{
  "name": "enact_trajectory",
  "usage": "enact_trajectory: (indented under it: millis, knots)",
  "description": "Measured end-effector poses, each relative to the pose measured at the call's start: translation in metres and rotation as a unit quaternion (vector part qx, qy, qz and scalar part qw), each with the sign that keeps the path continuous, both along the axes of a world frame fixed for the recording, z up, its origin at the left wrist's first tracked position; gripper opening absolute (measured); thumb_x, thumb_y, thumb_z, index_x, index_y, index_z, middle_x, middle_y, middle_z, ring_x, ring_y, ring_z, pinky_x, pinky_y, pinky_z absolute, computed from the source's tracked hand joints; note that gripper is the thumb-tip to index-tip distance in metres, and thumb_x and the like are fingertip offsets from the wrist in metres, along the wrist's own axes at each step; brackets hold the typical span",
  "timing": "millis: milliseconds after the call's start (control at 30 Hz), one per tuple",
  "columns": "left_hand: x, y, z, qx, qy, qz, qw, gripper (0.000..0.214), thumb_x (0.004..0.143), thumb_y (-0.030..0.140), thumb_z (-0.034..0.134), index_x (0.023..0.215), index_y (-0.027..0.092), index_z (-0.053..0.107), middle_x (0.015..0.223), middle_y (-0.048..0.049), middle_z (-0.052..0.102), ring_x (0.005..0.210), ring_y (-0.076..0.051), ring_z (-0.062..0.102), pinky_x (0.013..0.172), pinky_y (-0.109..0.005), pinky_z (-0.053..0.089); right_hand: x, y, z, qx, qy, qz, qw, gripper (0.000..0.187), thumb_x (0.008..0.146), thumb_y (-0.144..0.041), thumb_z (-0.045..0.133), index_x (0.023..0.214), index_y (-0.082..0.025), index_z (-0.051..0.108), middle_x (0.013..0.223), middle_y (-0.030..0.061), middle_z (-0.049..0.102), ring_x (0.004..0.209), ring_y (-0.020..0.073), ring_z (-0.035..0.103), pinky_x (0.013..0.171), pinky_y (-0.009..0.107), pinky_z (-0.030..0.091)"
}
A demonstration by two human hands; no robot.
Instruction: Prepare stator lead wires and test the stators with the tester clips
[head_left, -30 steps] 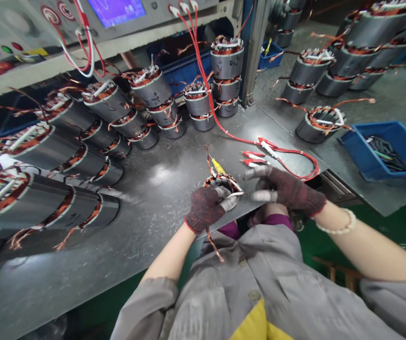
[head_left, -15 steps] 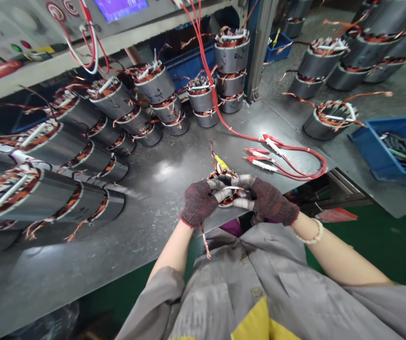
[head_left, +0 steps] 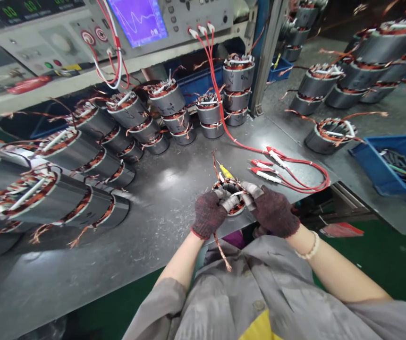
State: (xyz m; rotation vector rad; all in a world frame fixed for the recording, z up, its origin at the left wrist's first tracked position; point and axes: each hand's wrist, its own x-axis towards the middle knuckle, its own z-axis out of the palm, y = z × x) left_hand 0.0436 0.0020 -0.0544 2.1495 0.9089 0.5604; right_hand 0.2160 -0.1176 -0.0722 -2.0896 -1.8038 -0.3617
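Note:
A motor stator [head_left: 239, 209] with copper windings sits at the front of the metal bench, between my gloved hands. My left hand [head_left: 212, 211], in a dark red knit glove with wrapped fingertips, is closed on its left rim. On the opposite rim my right hand [head_left: 272, 205] is closed too, thumb and fingers by a thin white strip [head_left: 237, 193] that crosses the ring. What its fingertips pinch is partly hidden. Behind the stator lies a yellow-handled tool [head_left: 226, 171] with a thin shaft. A braided copper lead [head_left: 222, 252] hangs over the bench edge below my left wrist.
Stacked stators [head_left: 82, 198] fill the left and back of the bench [head_left: 153, 222]. Red test leads [head_left: 305, 189] with clips lie to the right. Beyond them are a single stator [head_left: 325, 139] and a blue bin [head_left: 383, 177]. A tester [head_left: 174, 23] stands on the shelf.
The view has tilted up, showing more of the tester. My right fingers have drawn back from across the stator toward its right rim, uncovering more of the ring. My left hand stays on it.

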Motion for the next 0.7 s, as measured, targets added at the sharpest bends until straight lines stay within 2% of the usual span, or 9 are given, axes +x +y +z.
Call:
enact_trajectory:
  millis: [133, 200, 300, 367, 467, 567, 700]
  knots:
    - [0.010, -0.009, -0.002, 0.167, 0.097, -0.013, 0.981, 0.022, 0.096, 0.040, 0.073, 0.109, 0.025, 0.083, 0.097, -0.0083, 0.083, 0.093, -0.026, 0.079, 0.081, -0.033, 0.058, 0.003, 0.026, -0.006, 0.104, 0.029, -0.018, 0.994, 0.033, 0.106, -0.031, 0.051, 0.124, -0.014, 0.072, 0.109, 0.0140, 0.080, 0.090, 0.0266, 0.076, 0.074, 0.035, 0.057]
    - [0.018, -0.012, -0.003, 0.208, 0.123, -0.019, 0.970, 0.025, 0.096, 0.040, 0.072, 0.115, 0.025, 0.082, 0.103, -0.0099, 0.083, 0.100, -0.029, 0.078, 0.087, -0.036, 0.059, 0.007, 0.037, -0.011, 0.160, 0.071, -0.020, 0.984, 0.031, 0.106, -0.030, 0.049, 0.122, -0.016, 0.072, 0.111, 0.0137, 0.080, 0.097, 0.0275, 0.076, 0.083, 0.037, 0.060]
    - [0.024, -0.010, -0.003, 0.143, 0.073, -0.008, 0.987, 0.027, 0.094, 0.040, 0.077, 0.116, 0.025, 0.079, 0.100, -0.0067, 0.082, 0.094, -0.025, 0.078, 0.087, -0.034, 0.059, 0.014, 0.043, -0.016, 0.169, 0.144, 0.002, 0.975, 0.032, 0.105, -0.032, 0.052, 0.129, -0.020, 0.069, 0.117, 0.0123, 0.079, 0.105, 0.0286, 0.075, 0.092, 0.042, 0.061]
    - [0.024, -0.007, -0.003, 0.063, 0.007, 0.008, 0.998, 0.041, 0.090, 0.040, 0.081, 0.127, 0.024, 0.073, 0.094, -0.0035, 0.080, 0.083, -0.021, 0.075, 0.080, -0.032, 0.059, 0.019, 0.043, -0.019, 0.151, 0.190, 0.009, 0.970, 0.035, 0.102, -0.034, 0.056, 0.134, -0.022, 0.067, 0.120, 0.0117, 0.078, 0.105, 0.0294, 0.075, 0.093, 0.045, 0.062]
    - [0.019, -0.001, -0.002, -0.014, -0.075, 0.006, 0.997, 0.050, 0.089, 0.037, 0.083, 0.134, 0.021, 0.068, 0.088, -0.0019, 0.076, 0.072, -0.017, 0.068, 0.072, -0.030, 0.057, 0.023, 0.041, -0.020, 0.132, 0.241, 0.011, 0.961, 0.039, 0.098, -0.031, 0.060, 0.136, -0.023, 0.066, 0.118, 0.0109, 0.077, 0.101, 0.0290, 0.075, 0.092, 0.046, 0.063]
    - [0.015, 0.002, -0.001, -0.033, -0.090, -0.031, 0.995, 0.033, 0.090, 0.037, 0.081, 0.118, 0.020, 0.074, 0.086, -0.0023, 0.076, 0.071, -0.017, 0.067, 0.073, -0.030, 0.056, 0.026, 0.042, -0.020, 0.127, 0.268, 0.021, 0.955, 0.043, 0.095, -0.028, 0.060, 0.138, -0.022, 0.064, 0.118, 0.0110, 0.077, 0.099, 0.0279, 0.075, 0.092, 0.045, 0.063]
    - [0.017, 0.006, -0.005, 0.006, -0.069, -0.054, 0.996, 0.024, 0.090, 0.035, 0.079, 0.109, 0.021, 0.077, 0.093, -0.0051, 0.080, 0.078, -0.020, 0.072, 0.079, -0.034, 0.059, 0.028, 0.043, -0.019, 0.147, 0.251, 0.023, 0.957, 0.040, 0.098, -0.033, 0.059, 0.135, -0.021, 0.066, 0.122, 0.0127, 0.077, 0.104, 0.0292, 0.075, 0.093, 0.046, 0.063]
